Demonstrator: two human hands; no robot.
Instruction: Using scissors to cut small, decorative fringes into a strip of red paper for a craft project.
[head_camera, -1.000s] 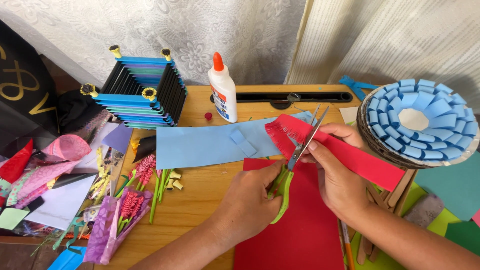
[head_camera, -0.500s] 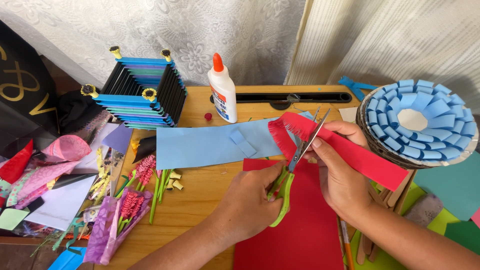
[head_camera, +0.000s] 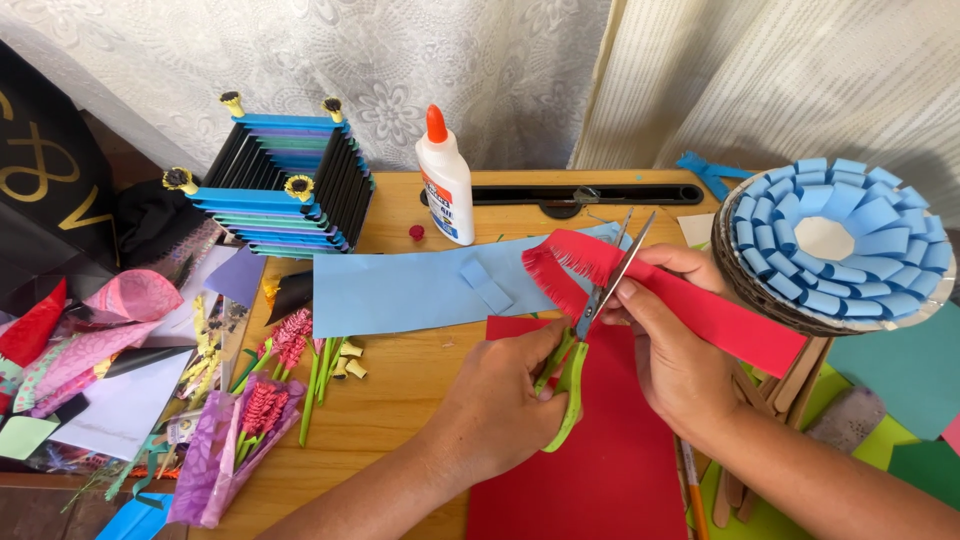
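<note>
Since the earlier frame the scissors (head_camera: 590, 325) have shifted slightly along the red strip (head_camera: 690, 300), blades now across its fringed end. Left hand (head_camera: 500, 405) grips the green handles; right hand (head_camera: 675, 345) pinches the strip, held above the table's (head_camera: 400, 400) right half. Red sheet (head_camera: 600, 460) lies beneath, blue paper (head_camera: 400, 290) just behind, glue bottle (head_camera: 446, 180) near the far edge.

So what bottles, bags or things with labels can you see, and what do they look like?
Glue bottle: back of the table, upright, white with an orange cap and a blue and orange label.
Black bag: far left, dark with gold lettering.
No screens or signs.
</note>
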